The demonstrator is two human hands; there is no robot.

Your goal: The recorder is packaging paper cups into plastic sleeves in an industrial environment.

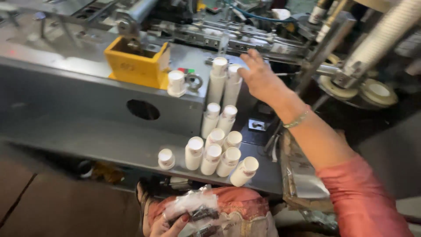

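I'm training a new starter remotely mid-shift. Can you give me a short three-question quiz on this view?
1. True or false: the right hand is reaching toward the tall stacks of white paper cups.
2. What does the left hand hold? A) crinkled plastic bag B) yellow box C) single cup
3. What colour is the open box on the grey machine top?

Key: 1 true; 2 A, the plastic bag; 3 yellow.
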